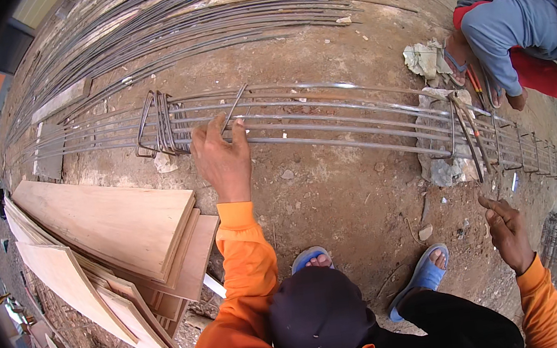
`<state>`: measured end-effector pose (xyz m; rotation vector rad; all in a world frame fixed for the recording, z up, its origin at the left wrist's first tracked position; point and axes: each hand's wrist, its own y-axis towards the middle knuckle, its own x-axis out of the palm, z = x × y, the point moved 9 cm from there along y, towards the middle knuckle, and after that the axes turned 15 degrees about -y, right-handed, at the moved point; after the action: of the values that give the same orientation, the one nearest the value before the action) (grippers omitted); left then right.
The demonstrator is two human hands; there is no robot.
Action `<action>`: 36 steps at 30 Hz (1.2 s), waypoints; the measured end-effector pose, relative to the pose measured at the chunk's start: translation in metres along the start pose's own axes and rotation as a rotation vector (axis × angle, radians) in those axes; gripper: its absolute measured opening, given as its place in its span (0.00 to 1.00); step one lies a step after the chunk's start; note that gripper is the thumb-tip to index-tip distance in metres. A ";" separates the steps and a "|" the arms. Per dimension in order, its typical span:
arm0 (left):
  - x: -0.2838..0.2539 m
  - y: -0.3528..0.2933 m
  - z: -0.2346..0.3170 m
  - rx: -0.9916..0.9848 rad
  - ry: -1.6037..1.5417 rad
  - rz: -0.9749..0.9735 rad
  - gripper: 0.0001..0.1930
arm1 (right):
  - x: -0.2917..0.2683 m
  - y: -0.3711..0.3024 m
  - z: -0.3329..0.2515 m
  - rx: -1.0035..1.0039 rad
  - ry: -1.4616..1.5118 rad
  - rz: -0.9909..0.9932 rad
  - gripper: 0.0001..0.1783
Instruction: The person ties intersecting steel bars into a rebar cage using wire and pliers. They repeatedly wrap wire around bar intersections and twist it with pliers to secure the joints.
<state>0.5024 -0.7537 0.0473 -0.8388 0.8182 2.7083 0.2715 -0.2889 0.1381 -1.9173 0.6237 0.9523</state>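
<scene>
Several long steel reinforcing bars run across the ground in front of me as a cage (354,117). My left hand (221,154) is closed, its thumb and fingers at a single steel stirrup (235,103) that stands tilted around the bars. Just left of it, a bunch of rectangular stirrups (163,122) hangs together on the bars. My right hand (509,233) is held low on the near side of the cage with its fingers bent together; what they hold, if anything, is hidden. Beyond its fingertips, dark-handled pincers (472,138) lean at a stirrup on the bars.
A co-worker (516,30) in a grey-blue top crouches at the far right, near an orange-handled tool (474,80). Plywood sheets (106,224) are stacked at left. Loose rebar (240,17) lies at the back. Stones (442,134) sit under the cage. More stirrups are spaced along its right end.
</scene>
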 end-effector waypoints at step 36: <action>0.154 -0.099 0.176 0.579 -0.256 -0.993 0.17 | 0.217 0.189 -0.030 -0.184 1.362 -0.083 0.15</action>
<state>0.3264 -0.5703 0.0361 -0.5260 0.7706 1.5514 0.2715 -0.4176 -0.1213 -2.5672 1.1855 -0.5363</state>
